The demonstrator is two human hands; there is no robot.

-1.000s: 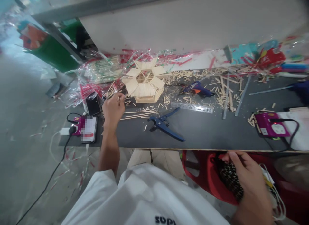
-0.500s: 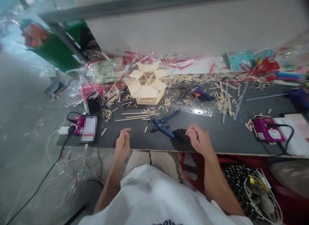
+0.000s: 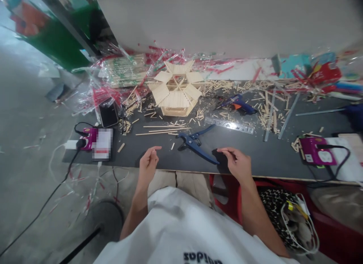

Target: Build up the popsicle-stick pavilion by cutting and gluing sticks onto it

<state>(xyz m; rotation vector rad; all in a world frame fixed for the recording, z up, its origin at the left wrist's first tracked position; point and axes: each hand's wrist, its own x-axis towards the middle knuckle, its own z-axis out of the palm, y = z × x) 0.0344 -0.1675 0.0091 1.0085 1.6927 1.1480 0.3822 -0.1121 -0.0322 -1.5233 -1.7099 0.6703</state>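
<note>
My left hand (image 3: 148, 162) is just above the front edge of the dark worktop, its index finger stretched out to the right and the other fingers loosely curled. No object shows in it. Over the worktop to the right, my right hand (image 3: 236, 162) points leftward, index finger extended and thumb beneath; I see nothing held there either. Between the hands lies a blue-handled cutter (image 3: 198, 146), its right handle end close to my right fingertips. Several thin wooden sticks (image 3: 161, 131) lie behind it. Farther back stands a six-sided wooden stick model (image 3: 176, 99) with flared roof panels.
A metal ruler (image 3: 229, 125) and a blue glue gun (image 3: 240, 104) lie right of the model among scattered stick offcuts. Magenta power adapters (image 3: 317, 150) with cords sit at both ends. Plastic wrappers (image 3: 106, 93) crowd the back left, beside a phone (image 3: 108, 113).
My left index finger has straightened toward the right. My right hand has gone from curled to more extended fingers. The view has shifted slightly; the cutter and model stay in place.
</note>
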